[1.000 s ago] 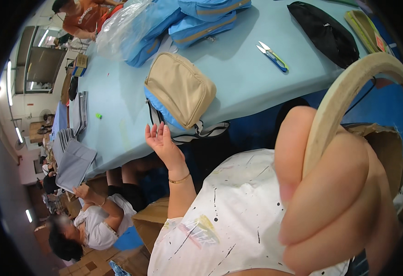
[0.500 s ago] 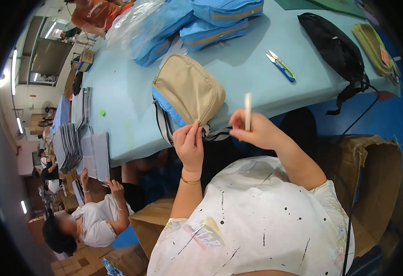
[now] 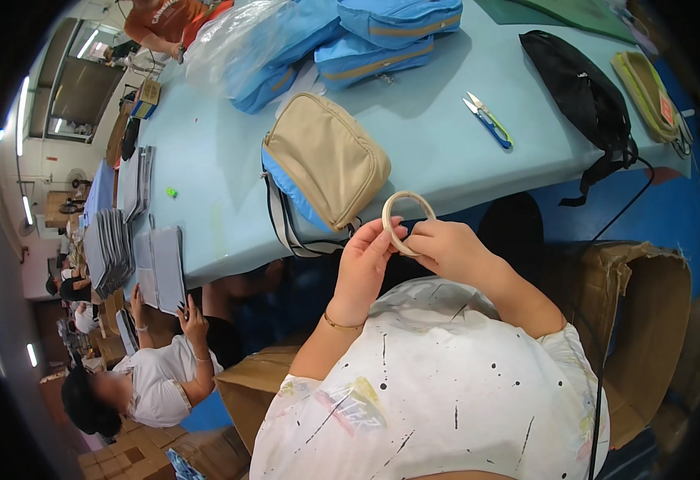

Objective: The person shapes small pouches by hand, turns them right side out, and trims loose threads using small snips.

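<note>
Left hand [image 3: 366, 260]: in the head view, has shifted from the lower corner of the tan bag [image 3: 326, 156] to the cream ring [image 3: 388, 217]; its grip is closed, thumb and fingers pinching the ring's lower left side.
Right hand [image 3: 450, 252]: has brought the ring across to meet the left; its grip is closed too, fingers curled on the lower right side.
Cream ring: tilted, its opening now showing, held between both hands at the near edge of the surface [image 3: 206, 160], just beside the bag.
Tan bag: lies on the surface, blue side to the left, a striped strap [image 3: 282, 216] hanging over the edge.
Snips [image 3: 488, 124]: on the surface, blades spread, near the black bag [image 3: 578, 92].
Blue bags [image 3: 398, 24]: stacked at the far side.
</note>
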